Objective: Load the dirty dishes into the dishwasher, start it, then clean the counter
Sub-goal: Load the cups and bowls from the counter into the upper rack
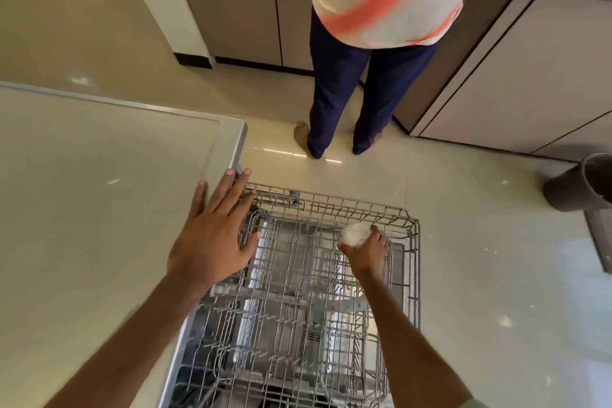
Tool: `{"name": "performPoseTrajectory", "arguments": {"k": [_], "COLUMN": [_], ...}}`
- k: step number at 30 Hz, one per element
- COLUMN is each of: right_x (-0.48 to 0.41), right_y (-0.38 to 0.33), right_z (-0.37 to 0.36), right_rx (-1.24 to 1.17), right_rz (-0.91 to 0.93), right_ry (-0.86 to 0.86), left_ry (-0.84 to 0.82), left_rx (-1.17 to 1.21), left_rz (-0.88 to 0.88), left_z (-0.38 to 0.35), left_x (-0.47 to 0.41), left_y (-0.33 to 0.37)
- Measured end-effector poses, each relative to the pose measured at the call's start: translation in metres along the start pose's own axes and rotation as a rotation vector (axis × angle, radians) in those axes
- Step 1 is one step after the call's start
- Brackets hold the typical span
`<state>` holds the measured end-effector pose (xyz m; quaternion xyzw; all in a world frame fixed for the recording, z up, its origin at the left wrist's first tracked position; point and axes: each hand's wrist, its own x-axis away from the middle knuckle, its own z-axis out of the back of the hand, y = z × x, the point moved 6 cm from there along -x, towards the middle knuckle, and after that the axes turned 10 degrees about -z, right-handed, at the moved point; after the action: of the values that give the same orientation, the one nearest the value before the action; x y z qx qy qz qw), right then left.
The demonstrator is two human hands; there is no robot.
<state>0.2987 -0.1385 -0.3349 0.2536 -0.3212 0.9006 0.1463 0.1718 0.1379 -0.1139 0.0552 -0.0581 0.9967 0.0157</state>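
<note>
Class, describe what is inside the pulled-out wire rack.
Inside the wire rack, a small white dish is held near the far right corner by the right hand. Bare tines fill the rest that shows. The hand covers the dish's lower part; the forearm hides some tines.
</note>
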Motion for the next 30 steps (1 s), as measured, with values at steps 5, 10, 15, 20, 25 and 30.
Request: {"name": "performPoseTrajectory", "arguments": {"k": [5, 10, 15, 20, 25, 30], "right_x": [-0.017, -0.014, 0.022, 0.088, 0.178, 0.315], "right_y": [0.003, 0.001, 0.001, -0.039, -0.112, -0.166], "right_z": [-0.014, -0.017, 0.0, 0.028, 0.055, 0.022], "right_rx": [0.023, 0.004, -0.144, -0.087, -0.228, -0.361], "right_rz": [-0.008, 0.009, 0.028, 0.187, 0.488, 0.706], "right_ry": [0.024, 0.016, 0.108, 0.114, -0.022, -0.3], "left_ry": [0.008, 0.007, 0.01, 0.065, 0.246, 0.407], "left_rx": [-0.018, 0.001, 0.029, 0.108, 0.39, 0.497], "left_rz": [0.009, 0.019, 0.024, 0.02, 0.267, 0.682], "left_z": [0.001, 0.001, -0.001, 0.007, 0.029, 0.057], "left_x": [0.0, 0.0, -0.001, 0.001, 0.073, 0.222], "left_y": [0.0, 0.0, -0.002, 0.002, 0.015, 0.018]}}
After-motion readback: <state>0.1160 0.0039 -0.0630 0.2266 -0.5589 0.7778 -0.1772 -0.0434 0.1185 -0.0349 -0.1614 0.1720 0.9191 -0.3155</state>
